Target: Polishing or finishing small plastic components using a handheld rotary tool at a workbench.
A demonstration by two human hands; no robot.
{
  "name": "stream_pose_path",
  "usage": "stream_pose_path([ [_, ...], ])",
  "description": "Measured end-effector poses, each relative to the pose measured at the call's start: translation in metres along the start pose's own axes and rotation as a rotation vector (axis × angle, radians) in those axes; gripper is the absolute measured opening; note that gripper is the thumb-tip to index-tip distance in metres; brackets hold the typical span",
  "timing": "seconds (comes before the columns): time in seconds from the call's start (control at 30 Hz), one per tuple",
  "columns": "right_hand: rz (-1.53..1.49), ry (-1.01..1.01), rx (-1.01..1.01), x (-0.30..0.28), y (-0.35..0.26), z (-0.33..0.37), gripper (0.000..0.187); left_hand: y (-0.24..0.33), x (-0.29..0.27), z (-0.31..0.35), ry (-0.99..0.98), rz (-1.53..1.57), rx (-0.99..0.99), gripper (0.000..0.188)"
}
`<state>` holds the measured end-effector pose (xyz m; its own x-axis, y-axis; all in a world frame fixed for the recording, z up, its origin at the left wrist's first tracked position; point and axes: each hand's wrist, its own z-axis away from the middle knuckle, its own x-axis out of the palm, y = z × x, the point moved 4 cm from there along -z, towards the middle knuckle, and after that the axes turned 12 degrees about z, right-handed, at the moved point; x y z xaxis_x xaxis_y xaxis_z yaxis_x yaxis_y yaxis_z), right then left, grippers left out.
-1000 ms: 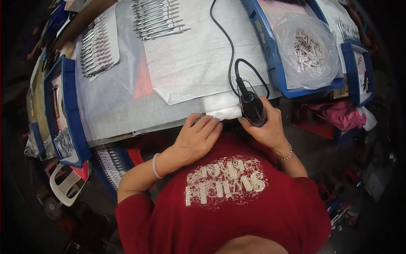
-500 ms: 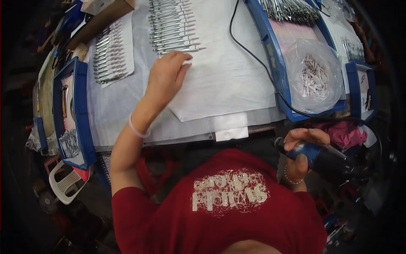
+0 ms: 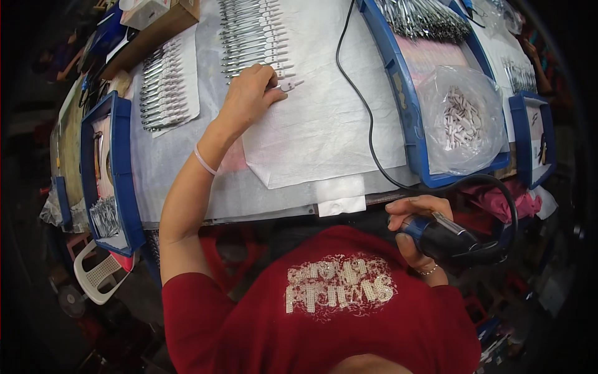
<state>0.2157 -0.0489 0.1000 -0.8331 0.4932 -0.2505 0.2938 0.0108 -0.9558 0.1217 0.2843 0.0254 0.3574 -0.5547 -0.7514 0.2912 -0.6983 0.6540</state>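
Observation:
My left hand [image 3: 251, 93] is closed at the near end of a row of slim metal rods with white plastic ends [image 3: 252, 37]. Its fingers pinch a white-ended metal rod [image 3: 290, 84], whose pale tip pokes out to the right; the rest is under the hand. Below the table edge on the right, my right hand [image 3: 416, 225] is wrapped round a blue-and-black electric screwdriver [image 3: 443, 240]. A black cable [image 3: 367, 106] runs from the tool up across the table. I cannot make out the tool's tip.
A second row of rods [image 3: 165, 87] lies on white paper at the left. On the right, a blue tray [image 3: 398, 93] holds metal rods [image 3: 423, 19] and a clear bag [image 3: 467, 118] of small white parts. A narrow blue tray [image 3: 121, 162] stands at the left edge.
My left hand has moved slightly up to the row's end, and a white-ended rod now shows under its fingers. My right hand has shifted left with the screwdriver.

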Motion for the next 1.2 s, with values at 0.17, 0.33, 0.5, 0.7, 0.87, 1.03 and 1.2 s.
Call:
stream_pose_path([
  [0.17, 0.062, -0.113, -0.054, -0.002, -0.006, 0.002, 0.049, 0.035, -0.013, 0.034, 0.293, -0.006, 0.245, 0.020],
  [0.33, 0.046, -0.113, 0.147, -0.009, -0.020, 0.005, 0.044, 0.084, 0.017, 0.179, -0.412, 1.224, -0.153, 0.008],
  [0.5, -0.144, -0.084, 0.034, 0.003, -0.009, 0.005, 0.045, -0.056, 0.157, 0.355, 0.001, 0.797, -0.955, 0.022],
  [0.7, 0.001, -0.037, 0.097, 0.029, -0.012, 0.009, 0.057, -0.073, 0.151, 0.391, 0.052, 0.725, -0.846, 0.022],
  [0.87, 0.026, -0.072, 0.097, 0.022, -0.027, 0.021, 0.056, -0.073, 0.152, 0.387, 0.069, 0.672, -0.658, 0.022],
  [1.03, -0.060, -0.094, 0.005, 0.020, -0.033, 0.011, 0.046, -0.051, 0.161, 0.391, 0.076, 0.650, -0.498, 0.021],
  [1.2, -0.042, -0.092, 0.024, 0.026, -0.035, 0.004, 0.047, -0.038, 0.147, 0.392, 0.130, 0.555, -0.338, 0.022],
])
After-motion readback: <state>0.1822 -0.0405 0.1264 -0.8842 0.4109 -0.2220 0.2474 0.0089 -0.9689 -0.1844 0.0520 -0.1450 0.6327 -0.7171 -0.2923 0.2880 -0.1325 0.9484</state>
